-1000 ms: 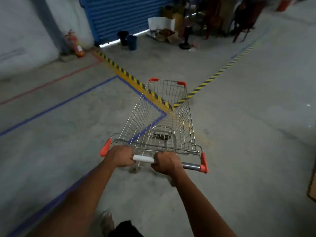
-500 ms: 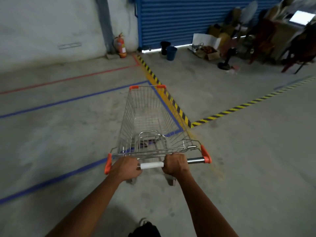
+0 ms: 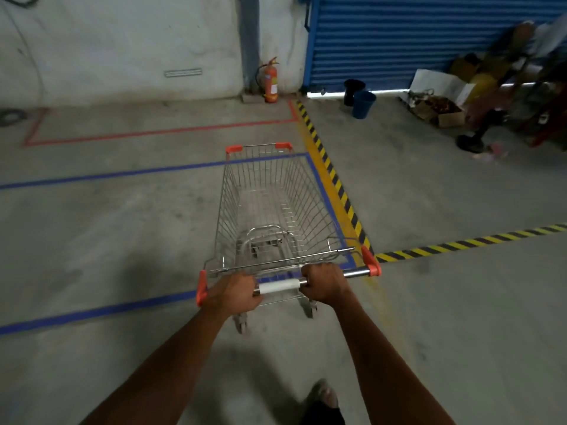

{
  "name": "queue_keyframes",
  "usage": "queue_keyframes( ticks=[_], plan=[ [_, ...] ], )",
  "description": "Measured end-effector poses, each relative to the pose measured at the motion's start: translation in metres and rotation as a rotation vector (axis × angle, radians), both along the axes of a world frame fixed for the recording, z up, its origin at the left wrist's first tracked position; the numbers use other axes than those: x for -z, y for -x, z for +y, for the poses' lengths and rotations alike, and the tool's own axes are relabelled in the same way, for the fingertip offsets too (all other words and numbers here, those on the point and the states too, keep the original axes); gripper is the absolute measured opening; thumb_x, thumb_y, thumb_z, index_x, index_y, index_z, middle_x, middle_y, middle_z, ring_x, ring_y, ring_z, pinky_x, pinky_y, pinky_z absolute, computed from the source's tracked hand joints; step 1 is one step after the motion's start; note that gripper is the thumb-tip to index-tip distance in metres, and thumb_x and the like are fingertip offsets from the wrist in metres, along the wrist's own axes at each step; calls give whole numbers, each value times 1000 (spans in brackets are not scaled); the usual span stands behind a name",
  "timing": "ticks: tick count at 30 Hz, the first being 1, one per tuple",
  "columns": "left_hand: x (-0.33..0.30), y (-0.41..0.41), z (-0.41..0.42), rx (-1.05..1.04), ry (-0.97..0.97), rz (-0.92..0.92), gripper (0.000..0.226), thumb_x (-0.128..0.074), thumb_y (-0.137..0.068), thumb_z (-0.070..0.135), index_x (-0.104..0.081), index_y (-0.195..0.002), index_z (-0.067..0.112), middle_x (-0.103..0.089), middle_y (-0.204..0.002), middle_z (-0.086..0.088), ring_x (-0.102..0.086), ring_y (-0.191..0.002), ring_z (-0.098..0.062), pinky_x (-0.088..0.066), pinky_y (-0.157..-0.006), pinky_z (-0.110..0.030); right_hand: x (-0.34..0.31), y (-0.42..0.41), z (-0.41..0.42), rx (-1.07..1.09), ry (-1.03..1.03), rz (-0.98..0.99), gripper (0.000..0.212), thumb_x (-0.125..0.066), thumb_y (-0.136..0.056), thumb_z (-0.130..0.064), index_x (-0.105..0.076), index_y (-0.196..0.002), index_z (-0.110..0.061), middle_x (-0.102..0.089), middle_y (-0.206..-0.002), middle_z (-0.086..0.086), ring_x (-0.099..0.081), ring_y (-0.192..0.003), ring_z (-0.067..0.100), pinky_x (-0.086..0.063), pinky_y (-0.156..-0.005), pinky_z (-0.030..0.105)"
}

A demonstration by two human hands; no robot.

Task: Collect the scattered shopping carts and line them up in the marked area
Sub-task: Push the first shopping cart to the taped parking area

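Note:
An empty wire shopping cart (image 3: pixel 270 207) with orange corner caps stands on the concrete floor straight ahead of me. My left hand (image 3: pixel 234 294) grips the left part of its handle bar, and my right hand (image 3: pixel 325 283) grips the right part, with a white sleeve on the bar between them. The basket lies inside the right end of a rectangle marked by blue floor tape (image 3: pixel 98 311), its front near the far blue line. The handle and rear wheels are over the near blue line.
A yellow-black striped line (image 3: pixel 334 179) runs along the cart's right side and branches off to the right. Beyond lie a red tape outline (image 3: pixel 159 131), a fire extinguisher (image 3: pixel 270 81), a blue roller shutter (image 3: pixel 414 35), two bins (image 3: pixel 362 102) and cardboard clutter (image 3: pixel 445 102).
The cart has swung left and rolled forward into the blue-taped rectangle, now parallel to the striped line. Both hands keep their grip on the handle.

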State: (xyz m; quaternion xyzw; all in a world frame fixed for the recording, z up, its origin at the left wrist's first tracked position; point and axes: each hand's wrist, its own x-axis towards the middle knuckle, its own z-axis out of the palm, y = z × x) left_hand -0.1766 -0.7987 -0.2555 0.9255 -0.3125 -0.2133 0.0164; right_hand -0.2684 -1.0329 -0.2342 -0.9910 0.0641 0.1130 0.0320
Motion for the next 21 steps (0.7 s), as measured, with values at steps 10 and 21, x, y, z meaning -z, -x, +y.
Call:
queue_keyframes(
  ticks=[10, 21],
  plan=[
    [-8, -114, -114, -232, -9, -47, 37, -61, -88, 44, -69, -112, 18, -73, -112, -6, -69, -107, -28, -53, -88, -34, -8, -176, -123, -296, 114, -13, 36, -53, -97, -48, -65, -115, -20, -73, -116, 5, -65, -115, 28, -44, -100, 36],
    [-12, -163, -178, -296, -87, -226, 37, -46, -98, 45, -56, -125, 22, -67, -126, -3, -61, -121, -25, -43, -102, -37, -29, -270, -205, -260, 240, -105, 32, -47, -105, -34, -54, -132, -19, -59, -134, 3, -52, -127, 23, -37, -110, 36]
  ],
)
